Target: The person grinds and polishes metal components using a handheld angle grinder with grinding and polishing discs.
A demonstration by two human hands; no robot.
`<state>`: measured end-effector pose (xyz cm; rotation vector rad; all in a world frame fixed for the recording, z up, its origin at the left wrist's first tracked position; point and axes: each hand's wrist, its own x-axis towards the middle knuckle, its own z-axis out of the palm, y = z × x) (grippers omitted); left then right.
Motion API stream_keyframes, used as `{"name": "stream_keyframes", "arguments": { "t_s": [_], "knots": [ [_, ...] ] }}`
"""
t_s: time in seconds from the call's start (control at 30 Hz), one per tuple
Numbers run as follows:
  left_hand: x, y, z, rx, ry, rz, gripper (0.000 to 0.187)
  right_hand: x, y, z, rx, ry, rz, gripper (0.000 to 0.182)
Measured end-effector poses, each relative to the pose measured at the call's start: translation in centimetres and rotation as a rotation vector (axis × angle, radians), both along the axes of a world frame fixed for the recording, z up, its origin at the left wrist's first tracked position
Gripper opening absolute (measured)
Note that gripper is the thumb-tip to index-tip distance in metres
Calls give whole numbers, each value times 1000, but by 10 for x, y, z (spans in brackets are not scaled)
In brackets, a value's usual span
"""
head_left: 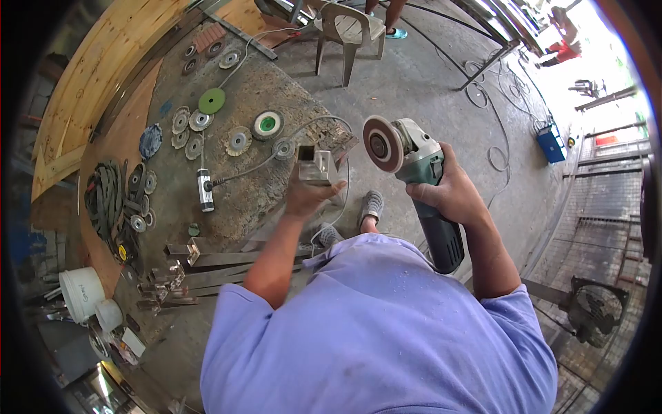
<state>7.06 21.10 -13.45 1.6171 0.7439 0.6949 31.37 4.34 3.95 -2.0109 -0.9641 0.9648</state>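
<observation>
An angle grinder (425, 165) with a dark green body is wrapped by the fingers of my right hand (448, 190). Its reddish-brown disc (383, 143) faces left, toward the other hand. Closed around a short piece of square metal tube (316, 165) is my left hand (308, 196); the tube's hollow end shows above the fingers. A gap separates the disc from the tube. On the worktable (227, 148) behind the left hand lie a green disc (212, 101), a wheel with a green centre (267, 125) and several flap discs (238, 140).
A power strip (205, 190) with a cable lies on the table, near black straps (105, 196). Metal bars (214, 277) lie left of me. Beyond stands a plastic chair (349, 31). White buckets (81, 293), a blue box (550, 143) and floor cables (498, 155) surround the spot. Another person (564, 38) is far right.
</observation>
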Motion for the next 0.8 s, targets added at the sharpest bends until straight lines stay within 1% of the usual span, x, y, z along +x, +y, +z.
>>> {"name": "stream_keyframes", "arguments": {
  "t_s": [0.07,0.13,0.23,0.3,0.4,0.47,0.57,0.63,0.67,0.73,0.77,0.8],
  "knots": [
    [8,-25,-25,44,-236,245,71,2,-1,1,-12,14,25,102],
    [4,-28,-27,57,-164,251,54,1,-2,-2,-29,32,55,103],
    [-3,-12,-38,183,-29,243,33,-3,11,-5,-26,69,113,104],
    [-6,-8,-39,57,-70,187,52,-6,19,-8,-35,123,153,103],
    [-19,3,-65,508,338,-31,40,-10,31,-9,-33,141,202,102],
    [-22,1,-105,388,261,-46,34,-11,39,-10,-57,117,235,101],
    [-30,4,-152,322,247,-91,32,-9,50,-7,-100,136,273,102],
    [-30,1,-146,-23,49,-143,33,-7,55,-10,-114,128,293,102],
    [-30,3,-142,-360,-161,-174,33,-6,58,-12,-118,123,305,102],
    [-31,4,-131,-167,-77,-173,29,-4,63,-14,-129,108,323,102],
    [-29,4,-126,364,212,-142,29,-3,65,-14,-134,99,333,102],
    [-28,3,-129,625,326,-119,31,-2,67,-14,-143,98,341,102]
  ]
}}
